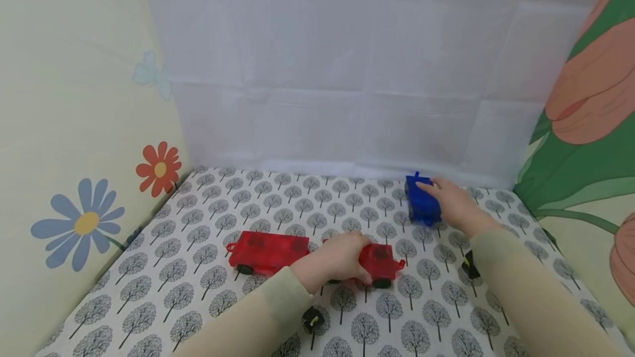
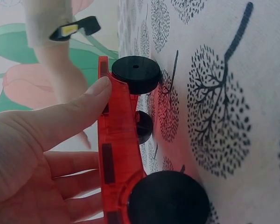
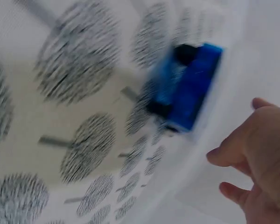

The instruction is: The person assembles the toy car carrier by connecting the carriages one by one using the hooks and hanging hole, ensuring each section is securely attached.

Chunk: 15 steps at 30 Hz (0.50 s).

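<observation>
My left hand holds a red toy wagon with dark wheels and a hook at its right end. In the left wrist view the thumb presses one side of that wagon, and the other fingers are partly hidden behind it. Left of the hand stands a longer red wagon with a loop at its far end; where the two meet is covered. At the back right is a blue toy wagon. The right hand overlaps it in the head view, but in the right wrist view its loosely bent fingers are apart from it.
A white cloth printed with grey trees covers the table. Behind it hangs a creased white sheet. Flowered panels close off both sides. Small black pieces with yellow marks sit at both wrists.
</observation>
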Motion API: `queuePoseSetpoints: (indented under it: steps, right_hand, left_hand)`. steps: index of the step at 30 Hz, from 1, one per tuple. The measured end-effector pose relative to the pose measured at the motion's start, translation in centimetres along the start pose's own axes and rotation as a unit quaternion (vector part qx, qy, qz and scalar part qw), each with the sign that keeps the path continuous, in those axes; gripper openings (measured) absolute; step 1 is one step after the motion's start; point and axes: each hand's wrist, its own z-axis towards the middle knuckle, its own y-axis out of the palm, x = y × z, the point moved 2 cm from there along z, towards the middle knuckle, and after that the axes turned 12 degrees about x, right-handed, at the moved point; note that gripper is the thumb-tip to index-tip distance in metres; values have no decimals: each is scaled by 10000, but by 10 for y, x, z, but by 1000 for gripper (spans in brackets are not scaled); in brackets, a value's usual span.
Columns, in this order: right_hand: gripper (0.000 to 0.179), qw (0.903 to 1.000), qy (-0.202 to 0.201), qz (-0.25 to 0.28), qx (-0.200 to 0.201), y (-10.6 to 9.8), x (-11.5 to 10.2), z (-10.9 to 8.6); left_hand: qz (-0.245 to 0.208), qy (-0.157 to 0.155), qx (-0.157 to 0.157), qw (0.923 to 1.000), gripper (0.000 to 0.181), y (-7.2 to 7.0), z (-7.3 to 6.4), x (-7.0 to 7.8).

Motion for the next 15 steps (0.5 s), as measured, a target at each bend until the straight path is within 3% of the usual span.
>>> queuePoseSetpoints:
  steps: [3, 6, 15]
  right_hand:
    - [98, 9962, -589, -642, -74, 12, 5, -1]
    - [97, 9902, -1010, -964, -43, 21, 7, -2]
    - [98, 9870, -1166, -1089, -207, 24, 5, 2]
  left_hand:
    - [-37, 7, -17, 10000, 66, 0, 0, 0]
    - [-89, 20, -30, 10000, 65, -1, -1, 1]
    - [-32, 52, -18, 10000, 66, -1, -2, 1]
